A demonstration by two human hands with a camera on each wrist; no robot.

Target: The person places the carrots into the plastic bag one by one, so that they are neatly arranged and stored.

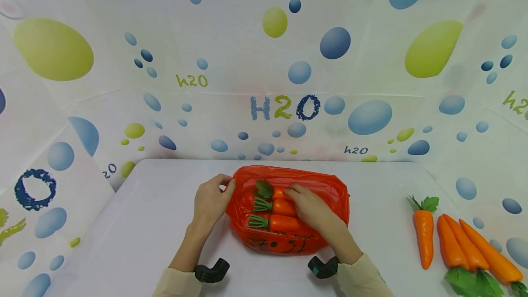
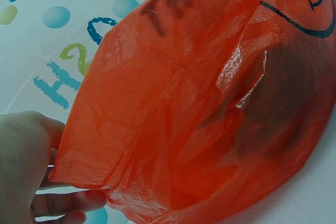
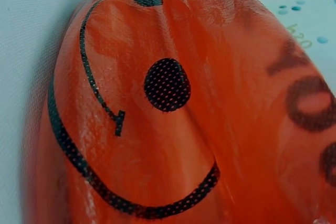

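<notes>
A red plastic bag (image 1: 288,173) with a printed smiley face lies on the white table, its mouth spread. Several toy carrots sit in it side by side, green tops toward the left; the nearest is a long carrot (image 1: 286,222). My left hand (image 1: 210,198) pinches the bag's left edge, and the left wrist view shows fingers around the plastic. Over the carrots, my right hand (image 1: 309,207) reaches into the bag and grips the farthest carrot (image 1: 280,193); its thumb is hidden. In the right wrist view the bag's printed side (image 3: 131,156) covers that hand.
To the right on the table lies a single carrot (image 1: 423,237) with its leaves pointing away. Beside it are several more carrots (image 1: 466,246), their leaves toward the near edge. A patterned cloth (image 1: 231,118) hangs behind the table.
</notes>
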